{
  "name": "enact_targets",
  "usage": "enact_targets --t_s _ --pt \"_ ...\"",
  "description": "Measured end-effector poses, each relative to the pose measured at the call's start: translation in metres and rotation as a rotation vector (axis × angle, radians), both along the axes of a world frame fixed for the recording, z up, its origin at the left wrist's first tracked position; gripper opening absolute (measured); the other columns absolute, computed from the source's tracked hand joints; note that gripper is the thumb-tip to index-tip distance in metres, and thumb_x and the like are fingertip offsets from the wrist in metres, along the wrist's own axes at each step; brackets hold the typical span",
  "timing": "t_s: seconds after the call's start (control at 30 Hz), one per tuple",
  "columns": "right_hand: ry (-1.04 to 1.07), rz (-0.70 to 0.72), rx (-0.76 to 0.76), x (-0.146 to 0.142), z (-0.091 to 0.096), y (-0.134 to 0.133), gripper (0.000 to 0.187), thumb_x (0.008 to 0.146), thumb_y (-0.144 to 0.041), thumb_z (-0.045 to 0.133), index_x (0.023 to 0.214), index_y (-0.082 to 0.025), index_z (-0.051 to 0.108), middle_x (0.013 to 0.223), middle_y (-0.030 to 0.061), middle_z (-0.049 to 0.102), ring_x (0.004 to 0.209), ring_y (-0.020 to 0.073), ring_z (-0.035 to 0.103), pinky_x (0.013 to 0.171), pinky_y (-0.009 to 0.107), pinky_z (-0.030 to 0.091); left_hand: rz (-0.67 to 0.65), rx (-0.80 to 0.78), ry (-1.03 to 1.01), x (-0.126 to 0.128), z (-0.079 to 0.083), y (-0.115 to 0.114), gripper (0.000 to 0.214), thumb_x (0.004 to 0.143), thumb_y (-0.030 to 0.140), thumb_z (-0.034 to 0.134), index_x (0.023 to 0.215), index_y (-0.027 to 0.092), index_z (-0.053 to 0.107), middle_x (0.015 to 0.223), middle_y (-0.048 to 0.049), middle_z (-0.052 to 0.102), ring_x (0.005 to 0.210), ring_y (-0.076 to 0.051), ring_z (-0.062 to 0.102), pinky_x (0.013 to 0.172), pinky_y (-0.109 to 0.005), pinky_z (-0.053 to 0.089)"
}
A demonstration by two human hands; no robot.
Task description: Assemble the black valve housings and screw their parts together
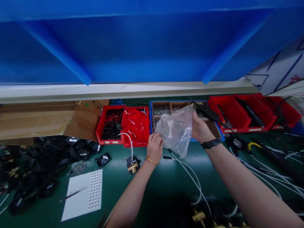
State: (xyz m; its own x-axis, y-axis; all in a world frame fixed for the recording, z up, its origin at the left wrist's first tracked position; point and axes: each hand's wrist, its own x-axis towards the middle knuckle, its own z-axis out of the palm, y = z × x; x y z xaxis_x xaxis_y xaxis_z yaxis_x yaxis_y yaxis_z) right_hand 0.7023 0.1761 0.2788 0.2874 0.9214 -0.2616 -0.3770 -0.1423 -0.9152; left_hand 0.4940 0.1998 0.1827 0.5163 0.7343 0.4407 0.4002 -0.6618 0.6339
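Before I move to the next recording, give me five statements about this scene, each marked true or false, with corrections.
1. The right hand holds a clear plastic bag, with the left hand close to it. True.
2. The black wristband is on the left wrist. False: the black wristband is on the right wrist; a yellow bangle is on the left.
3. A thin dark tool lies on the white sheet. True.
4. The cardboard box is right of every red bin. False: the cardboard box is left of the red bins.
5. White cables lie on the green table. True.
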Motion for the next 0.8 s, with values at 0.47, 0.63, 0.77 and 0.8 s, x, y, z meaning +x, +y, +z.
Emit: enact_targets --t_s 0.47,0.63,0.77,0.8 --pt "0.033 -0.086 -0.214 0.007 -0.011 0.041 0.042 0.089 -0.058 0.047 0.102 -0.018 0.054 0.109 0.0103 0.056 0.112 0.0239 0.045 0.101 0.050 0.023 0.059 -0.386 -0.107 -0.009 0.037 0.070 0.023 0.084 0.034 0.052 0.090 0.017 0.065 0.087 -0.0062 0.067 0.084 -0.018 0.060 0.077 -0.031 0.046" --pt "0.009 -0.139 -0.198 0.009 -0.020 0.029 0.036 0.090 -0.052 0.051 0.100 -0.018 0.056 0.114 0.0089 0.054 0.114 0.0222 0.044 0.102 0.049 0.022 0.050 -0.516 -0.155 -0.007 0.037 0.078 0.026 0.082 0.036 0.053 0.090 0.017 0.067 0.090 -0.0056 0.068 0.087 -0.019 0.060 0.080 -0.031 0.046" --pt "-0.008 -0.184 -0.195 0.009 -0.023 0.014 0.038 0.084 -0.054 0.057 0.097 -0.018 0.057 0.113 0.0085 0.054 0.114 0.0221 0.045 0.101 0.047 0.025 0.040 -0.628 -0.238 -0.008 0.035 0.087 0.035 0.081 0.044 0.052 0.093 0.015 0.066 0.081 -0.0043 0.068 0.070 -0.015 0.061 0.065 -0.026 0.049" --pt "-0.010 -0.193 -0.196 0.009 -0.024 0.010 0.040 0.082 -0.056 0.058 0.097 -0.018 0.057 0.113 0.0088 0.055 0.114 0.0224 0.045 0.100 0.047 0.025 0.038 -0.655 -0.258 -0.009 0.034 0.089 0.037 0.081 0.046 0.052 0.093 0.014 0.066 0.079 -0.0043 0.068 0.065 -0.015 0.060 0.060 -0.025 0.048"
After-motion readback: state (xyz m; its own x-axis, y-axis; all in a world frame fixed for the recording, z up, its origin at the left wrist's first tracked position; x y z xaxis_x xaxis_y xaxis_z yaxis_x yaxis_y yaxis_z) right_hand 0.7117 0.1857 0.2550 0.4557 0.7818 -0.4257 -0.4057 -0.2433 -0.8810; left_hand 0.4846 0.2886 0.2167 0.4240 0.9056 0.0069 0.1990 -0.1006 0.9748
